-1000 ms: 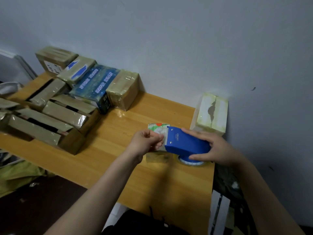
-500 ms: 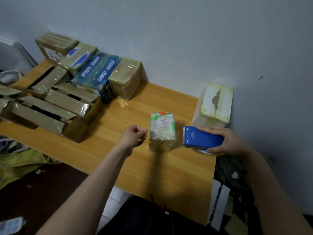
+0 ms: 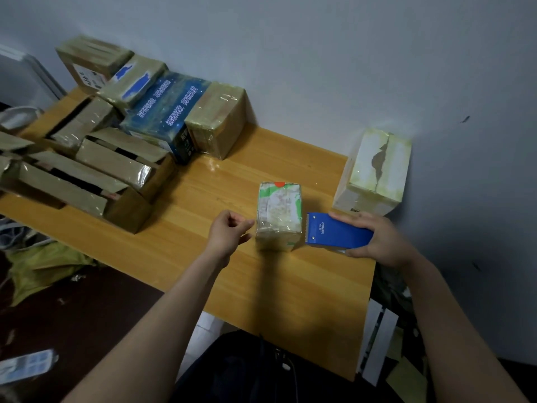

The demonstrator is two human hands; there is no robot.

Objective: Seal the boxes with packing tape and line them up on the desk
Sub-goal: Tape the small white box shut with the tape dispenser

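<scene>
Nearest me, my left hand hovers low over the bench. Its fingers are half curled and loose, with the tips turned to the right, and I can see nothing held in them. My right hand is level with it on the other side. Its fingers are wrapped over the top of the blue tape dispenser and the thumb is underneath, so the grip is firm.

The small green-and-white box stands on the bench between my two hands. My left fingertips are just beside its left face, and I cannot tell whether they touch it. The dispenser's toothed edge faces its right face, very close to it. The box's long axis runs away from me toward the wall. Glossy film covers its top and front, so I judge this one is sealed and only needs to be lined up. My empty left hand is the one to take it, closing across the short width.

Farther back on the right, a pale box sits against the wall. Far to the left, well apart from the small box, a brown taped box and a dark blue box form a row along the wall. In front of that row are several cartons with open flaps.
</scene>
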